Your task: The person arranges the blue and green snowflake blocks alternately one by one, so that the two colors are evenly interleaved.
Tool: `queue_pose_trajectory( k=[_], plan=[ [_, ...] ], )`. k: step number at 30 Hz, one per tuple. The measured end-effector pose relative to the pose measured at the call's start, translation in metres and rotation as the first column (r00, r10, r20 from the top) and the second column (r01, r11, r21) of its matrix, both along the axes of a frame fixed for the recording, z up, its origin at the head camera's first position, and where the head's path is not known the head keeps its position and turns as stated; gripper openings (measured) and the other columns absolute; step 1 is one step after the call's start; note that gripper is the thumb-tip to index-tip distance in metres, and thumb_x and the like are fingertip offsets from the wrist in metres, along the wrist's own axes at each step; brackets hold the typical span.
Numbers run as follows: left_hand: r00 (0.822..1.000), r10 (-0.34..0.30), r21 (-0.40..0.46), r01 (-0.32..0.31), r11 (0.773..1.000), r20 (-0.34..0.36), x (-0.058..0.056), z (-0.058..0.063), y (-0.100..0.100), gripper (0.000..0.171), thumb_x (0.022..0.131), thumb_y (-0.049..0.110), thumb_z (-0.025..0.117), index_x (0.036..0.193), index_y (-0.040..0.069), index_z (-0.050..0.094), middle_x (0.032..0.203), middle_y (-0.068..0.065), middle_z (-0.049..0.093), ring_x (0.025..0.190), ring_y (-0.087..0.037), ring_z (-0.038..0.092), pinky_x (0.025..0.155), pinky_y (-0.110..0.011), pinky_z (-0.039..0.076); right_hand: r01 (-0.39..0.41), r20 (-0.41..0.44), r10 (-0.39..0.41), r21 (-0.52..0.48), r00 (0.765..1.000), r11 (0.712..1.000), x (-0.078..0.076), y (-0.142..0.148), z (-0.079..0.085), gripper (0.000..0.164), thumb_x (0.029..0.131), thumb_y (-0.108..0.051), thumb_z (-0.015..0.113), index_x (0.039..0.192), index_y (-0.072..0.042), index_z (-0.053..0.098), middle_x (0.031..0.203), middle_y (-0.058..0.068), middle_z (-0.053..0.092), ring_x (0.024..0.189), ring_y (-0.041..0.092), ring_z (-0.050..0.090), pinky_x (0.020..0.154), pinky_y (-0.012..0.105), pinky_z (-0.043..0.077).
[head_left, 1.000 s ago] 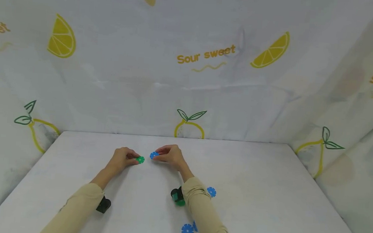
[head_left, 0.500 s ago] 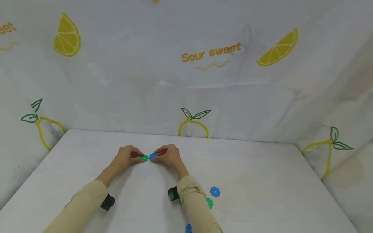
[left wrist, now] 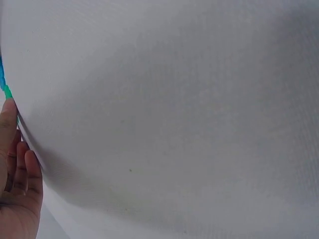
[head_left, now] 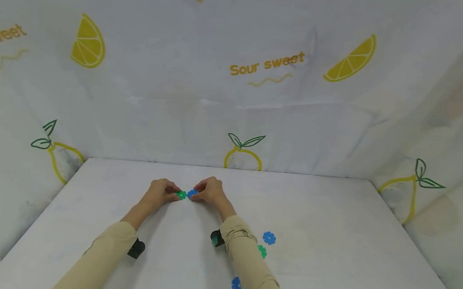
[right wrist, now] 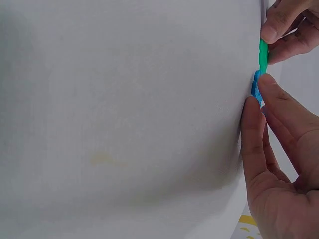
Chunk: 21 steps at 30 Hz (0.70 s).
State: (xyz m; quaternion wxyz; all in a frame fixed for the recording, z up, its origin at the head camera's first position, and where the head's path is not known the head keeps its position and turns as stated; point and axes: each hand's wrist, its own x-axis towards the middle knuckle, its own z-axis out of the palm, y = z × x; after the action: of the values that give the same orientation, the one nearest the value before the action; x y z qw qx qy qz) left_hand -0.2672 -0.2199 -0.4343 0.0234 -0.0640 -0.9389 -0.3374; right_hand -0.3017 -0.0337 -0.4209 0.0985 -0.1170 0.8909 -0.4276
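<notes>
My left hand [head_left: 161, 192] pinches a green notched plastic disc [head_left: 182, 195] between thumb and fingertips, toward the back of the table. Facing it, my right hand [head_left: 212, 193] pinches a blue notched disc [head_left: 191, 194] the same way. The two discs sit edge to edge in the head view. From the right wrist, the green disc [right wrist: 263, 54] and blue disc [right wrist: 256, 84] are seen edge-on, their rims meeting. At the left border of the left wrist view, thumb and fingers hold the green disc [left wrist: 7, 91], partly hidden.
Right of the right sleeve [head_left: 247, 254] lie a blue disc [head_left: 269, 238] and a green disc [head_left: 262, 251], the green one partly covered. Another blue disc [head_left: 237, 285] lies nearer the front. Black wrist cameras [head_left: 136, 248] hang under both forearms. A lemon-print cloth [head_left: 204, 79] surrounds the white table [head_left: 323, 224].
Both hands have drawn together, bringing the green disc rightward until its edge reaches the blue one. The head view has shifted slightly, uncovering a green disc beside the right sleeve.
</notes>
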Motion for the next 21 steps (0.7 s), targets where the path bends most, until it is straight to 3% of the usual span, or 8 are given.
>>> queue_pose_trajectory(
  k=[8, 21],
  plan=[
    [1.0, -0.011, -0.034, 0.012, 0.999, 0.02, -0.0021, 0.0025, 0.0026, 0.018, 0.081, 0.004, 0.075, 0.098, -0.001, 0.072, 0.094, -0.011, 0.066, 0.089, -0.025, 0.06, 0.083, -0.041, 0.051, 0.013, 0.027, -0.015, 0.067, 1.0, 0.998, -0.0012, 0.001, 0.0049, 0.018, 0.073, -0.007, 0.083, 0.088, -0.004, 0.074, 0.084, 0.003, 0.067, 0.077, 0.012, 0.055, 0.073, 0.024, 0.05],
    [0.999, -0.03, -0.069, 0.032, 0.997, 0.023, -0.0052, 0.0036, 0.0008, 0.02, 0.08, 0.005, 0.076, 0.098, 0.0, 0.073, 0.097, -0.011, 0.066, 0.093, -0.026, 0.059, 0.083, -0.041, 0.05, -0.008, 0.022, 0.006, 0.061, 1.0, 0.998, -0.0027, -0.0019, 0.0043, 0.015, 0.073, -0.005, 0.082, 0.085, -0.003, 0.074, 0.08, 0.002, 0.063, 0.075, 0.012, 0.051, 0.066, 0.021, 0.049]
  ],
)
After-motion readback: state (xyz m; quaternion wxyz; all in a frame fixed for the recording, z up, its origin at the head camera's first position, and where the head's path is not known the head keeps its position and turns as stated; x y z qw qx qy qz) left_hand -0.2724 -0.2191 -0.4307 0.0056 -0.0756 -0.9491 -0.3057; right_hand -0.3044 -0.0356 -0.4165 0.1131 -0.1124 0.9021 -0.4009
